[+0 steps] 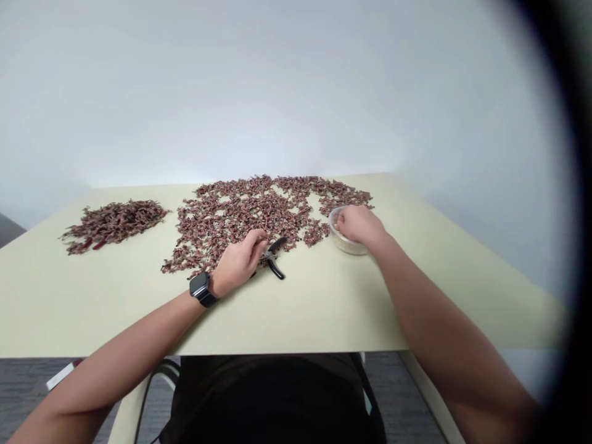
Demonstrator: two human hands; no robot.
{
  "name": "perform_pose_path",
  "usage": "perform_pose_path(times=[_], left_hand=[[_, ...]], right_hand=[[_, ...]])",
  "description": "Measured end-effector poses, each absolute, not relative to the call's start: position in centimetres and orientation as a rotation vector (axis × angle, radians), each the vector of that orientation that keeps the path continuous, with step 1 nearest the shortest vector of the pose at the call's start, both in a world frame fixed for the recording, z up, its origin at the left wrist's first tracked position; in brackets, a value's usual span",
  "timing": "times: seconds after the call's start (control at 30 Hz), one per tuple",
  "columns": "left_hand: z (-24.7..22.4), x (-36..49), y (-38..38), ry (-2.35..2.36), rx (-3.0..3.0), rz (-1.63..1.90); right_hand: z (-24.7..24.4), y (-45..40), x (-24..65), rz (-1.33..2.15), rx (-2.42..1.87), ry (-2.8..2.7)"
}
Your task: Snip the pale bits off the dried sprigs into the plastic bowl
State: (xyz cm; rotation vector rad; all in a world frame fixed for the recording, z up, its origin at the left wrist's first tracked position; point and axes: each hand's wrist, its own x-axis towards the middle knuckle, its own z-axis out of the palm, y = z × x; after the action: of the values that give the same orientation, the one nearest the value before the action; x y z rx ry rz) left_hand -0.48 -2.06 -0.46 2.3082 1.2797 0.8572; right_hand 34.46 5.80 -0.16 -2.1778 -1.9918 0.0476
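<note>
Inside a round translucent tub [350, 246]: curled right hand [355, 223].

left forearm [134, 345]: bare, angled forward and inward from the lower left
left hand [243, 256]: back up, fingers loosely bent, thumb close to the index finger; the other fingertips are hidden
right forearm [435, 320]: bare, angled forward and inward from the lower right
right hand [358, 222]: fingers curled, reaching farther forward than the left
gap between hands: well apart
</note>
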Motion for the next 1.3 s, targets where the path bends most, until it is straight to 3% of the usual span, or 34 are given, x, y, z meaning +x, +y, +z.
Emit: perform_pose_path(times=[0.27,1.3], left_hand=[[-0.5,-0.4,-1.9,1.19,2.109,0.979],[-1.4,-0.6,-1.2,1.203,2.212,0.897]], right_hand=[[-0.1,5.8,33.9,-0.006,-2.197,-2.022],[0.9,5.0,33.3,0.115,-2.184,-2.151]])
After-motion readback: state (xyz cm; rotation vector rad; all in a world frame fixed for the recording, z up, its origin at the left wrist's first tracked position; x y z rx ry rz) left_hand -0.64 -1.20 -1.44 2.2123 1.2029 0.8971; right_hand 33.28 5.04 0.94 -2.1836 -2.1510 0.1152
